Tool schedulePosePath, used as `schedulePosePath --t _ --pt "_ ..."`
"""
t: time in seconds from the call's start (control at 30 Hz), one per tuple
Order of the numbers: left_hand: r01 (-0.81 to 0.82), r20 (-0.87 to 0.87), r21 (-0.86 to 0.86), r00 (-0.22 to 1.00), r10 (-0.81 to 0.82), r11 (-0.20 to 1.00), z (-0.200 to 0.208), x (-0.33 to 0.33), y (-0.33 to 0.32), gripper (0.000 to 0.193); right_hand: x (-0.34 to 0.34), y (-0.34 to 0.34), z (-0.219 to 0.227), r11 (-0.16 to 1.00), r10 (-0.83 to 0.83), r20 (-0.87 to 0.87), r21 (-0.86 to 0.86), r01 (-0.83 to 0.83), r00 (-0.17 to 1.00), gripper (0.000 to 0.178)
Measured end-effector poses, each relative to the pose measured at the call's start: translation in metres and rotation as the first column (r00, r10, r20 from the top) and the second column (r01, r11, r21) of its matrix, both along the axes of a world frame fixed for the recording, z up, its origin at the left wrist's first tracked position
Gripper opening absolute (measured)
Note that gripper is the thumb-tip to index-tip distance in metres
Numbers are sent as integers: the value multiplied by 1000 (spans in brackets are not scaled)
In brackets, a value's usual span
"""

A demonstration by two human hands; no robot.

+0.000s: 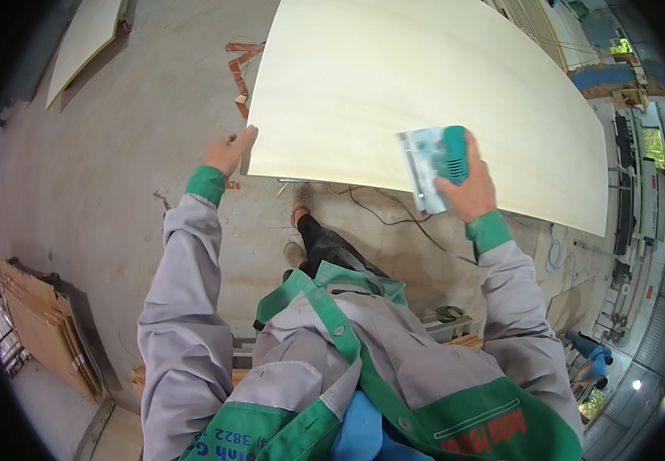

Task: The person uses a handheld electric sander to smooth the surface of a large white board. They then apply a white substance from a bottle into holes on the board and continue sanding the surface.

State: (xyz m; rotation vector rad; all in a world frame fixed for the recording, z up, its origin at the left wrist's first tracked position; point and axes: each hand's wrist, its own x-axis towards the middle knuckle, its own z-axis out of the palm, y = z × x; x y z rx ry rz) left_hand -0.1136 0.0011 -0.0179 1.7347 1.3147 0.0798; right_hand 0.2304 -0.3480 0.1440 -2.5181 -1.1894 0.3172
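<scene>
A large pale panel (394,69) lies flat in front of me, its near edge facing my body. My right hand (472,180) is wrapped round a green electric sander (455,154), whose wide flat base rests on the panel near that edge and partly overhangs it. The sander is slightly smeared by motion. At the panel's near left corner, my left hand (232,150) touches the edge with its fingertips; the thumb and fingers are bent, and whether they pinch the edge is hard to see.
A dark cable (394,219) trails below the near edge. Brown strips (239,77) lie on the floor left of the panel. Stacked brown boards (48,326) stand at lower left, another pale panel (90,42) at upper left. A person in blue (594,359) is far right.
</scene>
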Motion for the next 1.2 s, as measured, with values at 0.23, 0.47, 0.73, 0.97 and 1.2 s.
schedulePosePath --t 0.23,0.47,0.73,0.97,1.2 --pt "-237 167 -85 954 248 968 -3 31 -54 99 83 13 11 937 -348 -38 1 348 937 113" --pt "-289 135 -155 941 310 945 13 28 -66 94 12 128 7 992 130 -56 -4 -130 990 110" --pt "-263 83 -106 959 272 959 23 27 -72 73 149 344 5 993 111 87 -41 -107 990 108" --pt "-255 5 -73 967 256 964 37 30 -71 65 290 528 6 993 104 207 26 -111 973 64" --pt "-250 -90 -88 966 242 964 46 34 -68 65 242 628 -2 948 316 314 -75 -309 895 83"
